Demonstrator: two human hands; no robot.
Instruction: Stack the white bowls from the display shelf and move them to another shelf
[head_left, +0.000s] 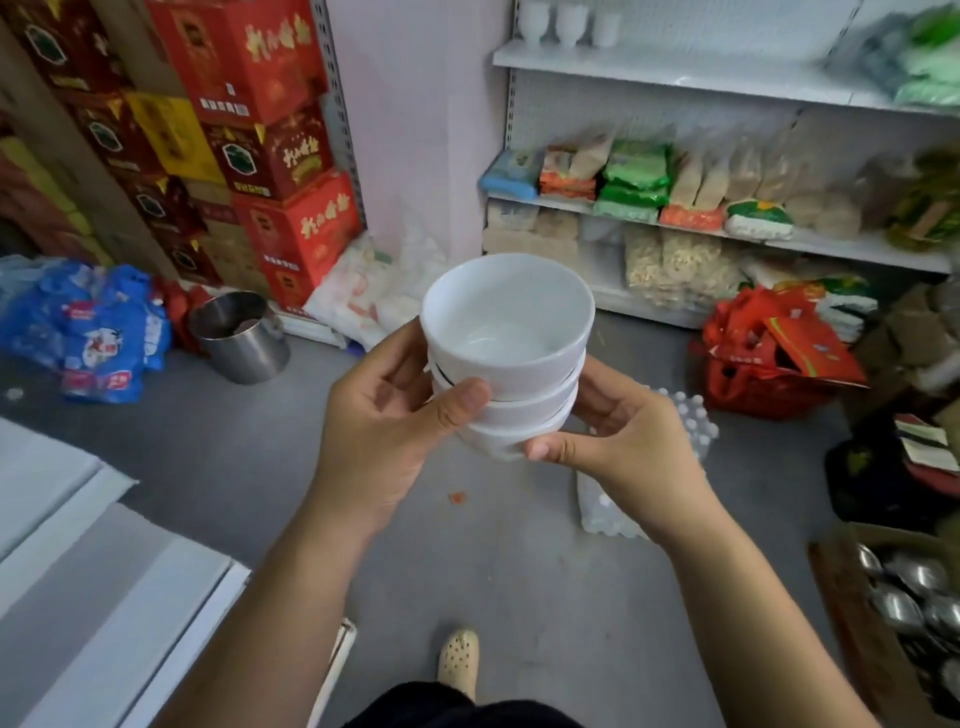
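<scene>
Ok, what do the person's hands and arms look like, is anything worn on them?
The left hand and right hand are bare: no gloves, rings, watch or bracelets show. Both forearms are uncovered down to the picture's edge, with no sleeve in view. The thumbnails look short and unpainted.

Nothing can be read: the yellow Chinese characters on the red cartons (306, 228) at ten o'clock and the labels on the blue packs (98, 338) at nine o'clock are blurred.

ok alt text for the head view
Two hands hold a stack of round white bowls over a grey floor: left hand gripping its side, right hand cupping its base. White metal shelves of bagged food stand ahead, red cardboard cartons piled at left.
</scene>
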